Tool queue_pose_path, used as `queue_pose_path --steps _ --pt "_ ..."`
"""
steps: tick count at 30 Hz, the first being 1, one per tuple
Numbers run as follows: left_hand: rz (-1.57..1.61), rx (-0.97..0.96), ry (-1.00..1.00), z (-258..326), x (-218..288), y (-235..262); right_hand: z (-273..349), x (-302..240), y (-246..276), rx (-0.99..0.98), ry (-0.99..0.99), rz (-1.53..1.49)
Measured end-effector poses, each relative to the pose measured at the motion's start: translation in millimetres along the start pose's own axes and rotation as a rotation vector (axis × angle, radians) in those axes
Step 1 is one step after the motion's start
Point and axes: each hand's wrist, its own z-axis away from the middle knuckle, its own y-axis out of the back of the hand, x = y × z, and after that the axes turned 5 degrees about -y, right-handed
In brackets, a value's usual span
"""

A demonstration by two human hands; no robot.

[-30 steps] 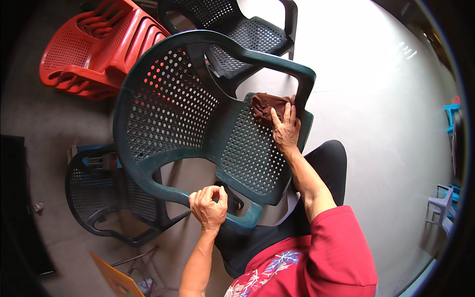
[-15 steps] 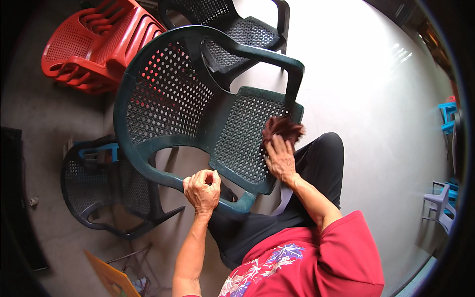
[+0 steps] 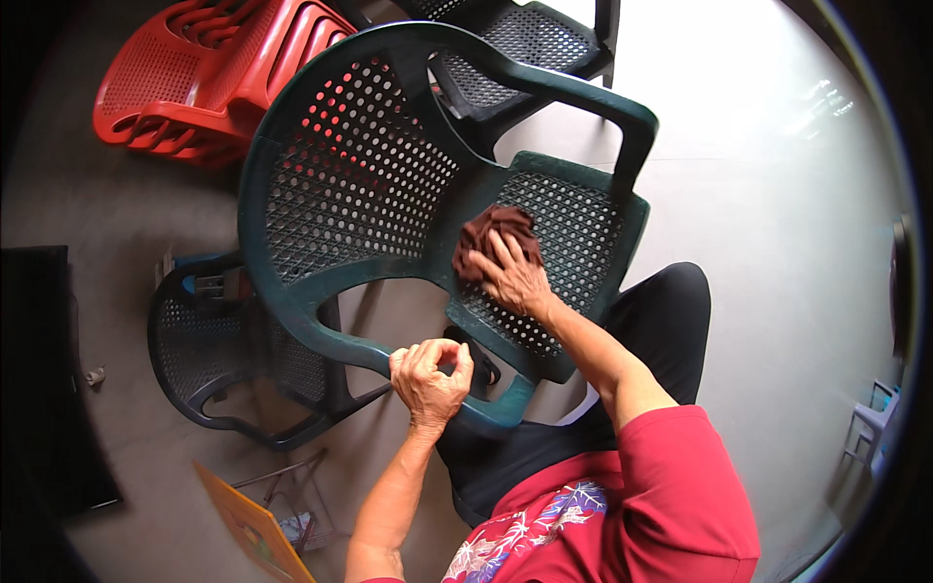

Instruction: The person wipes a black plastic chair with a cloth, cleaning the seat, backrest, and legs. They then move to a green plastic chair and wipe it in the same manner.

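A dark green plastic armchair with a perforated back and seat stands in front of me, turned so its back is at the left. My left hand is wrapped round its near armrest. Under my right hand a crumpled dark brown cloth is pressed on the seat, close to where seat and backrest meet. The fingers of that hand lie spread over the cloth, and part of the seat is hidden beneath it.
Stacked red plastic chairs stand at the far left. A black chair is behind the green one, and another dark chair is at the left. A small yellow-topped table is at the lower left; a pale purple chair is far right.
My right hand has moved the cloth left across the seat, from its front edge toward the backrest. My left hand keeps hold of the armrest. The whole view has shifted slightly.
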Motion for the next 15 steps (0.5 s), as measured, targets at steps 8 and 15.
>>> queue_pose_path --steps 8,15 --pt "0.075 -0.014 -0.031 -0.3 -2.0 -1.2 -24.6 -35.3 -39.8 -0.075 0.042 -0.207" --pt "0.014 0.049 -0.015 4.3 -7.2 -4.3 25.4 -45.5 1.4 -0.319 0.515 -0.305"
